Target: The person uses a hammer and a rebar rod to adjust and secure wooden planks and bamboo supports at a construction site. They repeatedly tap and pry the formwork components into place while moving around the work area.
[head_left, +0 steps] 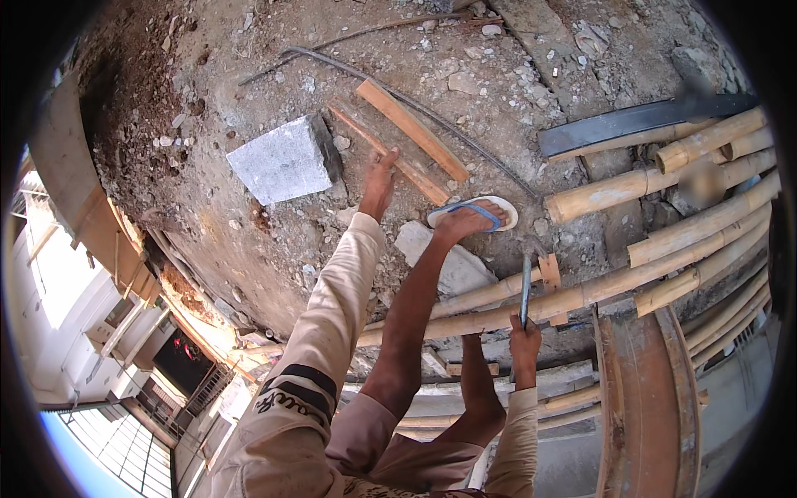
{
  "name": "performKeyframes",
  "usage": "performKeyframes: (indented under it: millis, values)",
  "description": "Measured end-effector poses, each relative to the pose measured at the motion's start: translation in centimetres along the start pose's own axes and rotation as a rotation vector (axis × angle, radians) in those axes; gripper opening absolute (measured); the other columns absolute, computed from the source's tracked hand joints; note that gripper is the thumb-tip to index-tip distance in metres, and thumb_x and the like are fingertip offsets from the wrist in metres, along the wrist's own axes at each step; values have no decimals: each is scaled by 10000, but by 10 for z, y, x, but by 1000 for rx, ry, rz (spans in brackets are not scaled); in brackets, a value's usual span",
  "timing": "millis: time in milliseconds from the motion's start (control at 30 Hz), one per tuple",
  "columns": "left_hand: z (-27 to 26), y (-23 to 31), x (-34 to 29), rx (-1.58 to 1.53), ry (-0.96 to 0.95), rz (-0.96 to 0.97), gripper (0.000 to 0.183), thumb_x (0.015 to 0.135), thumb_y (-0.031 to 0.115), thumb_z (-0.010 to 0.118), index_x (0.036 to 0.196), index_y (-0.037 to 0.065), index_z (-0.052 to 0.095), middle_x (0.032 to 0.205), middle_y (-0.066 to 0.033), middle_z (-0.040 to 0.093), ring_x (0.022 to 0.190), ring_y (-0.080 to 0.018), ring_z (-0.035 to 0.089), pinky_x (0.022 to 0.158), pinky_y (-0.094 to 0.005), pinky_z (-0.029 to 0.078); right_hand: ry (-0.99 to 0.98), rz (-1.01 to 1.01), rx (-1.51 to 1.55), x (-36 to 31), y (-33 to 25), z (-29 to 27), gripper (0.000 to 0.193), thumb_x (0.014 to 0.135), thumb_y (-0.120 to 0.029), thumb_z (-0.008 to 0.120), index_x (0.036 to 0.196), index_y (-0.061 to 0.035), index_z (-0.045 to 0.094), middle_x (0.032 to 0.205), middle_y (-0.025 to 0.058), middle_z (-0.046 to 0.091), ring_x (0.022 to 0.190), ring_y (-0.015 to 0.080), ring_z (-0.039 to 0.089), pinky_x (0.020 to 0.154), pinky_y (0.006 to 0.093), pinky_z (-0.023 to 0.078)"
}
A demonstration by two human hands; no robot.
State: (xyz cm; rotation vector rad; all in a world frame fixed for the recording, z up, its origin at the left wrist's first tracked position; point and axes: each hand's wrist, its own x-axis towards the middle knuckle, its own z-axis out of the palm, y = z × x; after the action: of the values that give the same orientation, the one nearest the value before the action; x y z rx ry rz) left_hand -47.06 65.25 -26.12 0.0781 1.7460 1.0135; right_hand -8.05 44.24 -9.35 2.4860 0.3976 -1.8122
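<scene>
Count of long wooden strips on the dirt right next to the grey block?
2. Near strip: touched by the left hand. Far strip: just beyond it, roughly parallel. Both show nearly full length; any buried ones wouldn't show.

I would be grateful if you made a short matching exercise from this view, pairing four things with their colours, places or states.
Things:
1. Left hand
2. Right hand
3. Block
4. Sandal

Descriptions:
A. White-soled with a blue strap, worn on a foot
B. Touching a wooden strip
C. Gripping a tool with a metal shaft
D. Pale grey, resting on the ground

Pairs: 1-B; 2-C; 3-D; 4-A
</scene>
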Motion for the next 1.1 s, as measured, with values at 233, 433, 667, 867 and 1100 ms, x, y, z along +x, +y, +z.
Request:
performKeyframes:
  millis: [233, 433, 667, 867, 1100]
  values:
    - [-23, -34, 44, 40, 145, 26, 637, 883, 234, 777, 1415, 30, 491, 1152, -81, 643, 988, -208, 624, 731, -349, 510, -55, -45, -60, 8, -1, 16, 440, 960, -364, 683, 749, 11, 589, 619, 23, 470, 634, 129, 396, 591, 338, 382]
    - [-26, -11, 32, 777, 415, 333, 535, 841, 177, 765, 1311, 12, 570, 1077, -146, 681, 914, -239, 655, 784, -374, 534, -25, 10, -85, 3, 5, 13, 489, 953, -401, 691, 728, 15, 564, 599, 42, 481, 612, 156, 391, 582, 376, 389]
    - [94, 20, 0, 602, -94, 77, 535, 868, 185, 720, 1340, 25, 527, 1153, -148, 656, 993, -294, 657, 850, -397, 542, -19, 153, 206, -16, 24, 10, 431, 952, -398, 710, 706, -73, 571, 577, -32, 484, 474, 67, 407, 432, 291, 331]
    - [162, -15, 73, 242, 66, -441, 619, 965, 353, 623, 1478, 92, 396, 1462, -204, 427, 1188, -363, 561, 986, -473, 494, -43, 331, 499, -44, 19, 23, 393, 950, -392, 715, 720, -165, 492, 528, -96, 408, 393, 23, 367, 362, 226, 277]
    - [148, -39, 99, 163, 126, -375, 549, 1032, 394, 499, 1498, 132, 374, 1465, -193, 441, 1215, -352, 541, 1101, -531, 408, -65, 329, 590, -87, 59, 36, 391, 957, -368, 713, 732, -81, 574, 563, -51, 471, 448, 43, 423, 411, 264, 314]
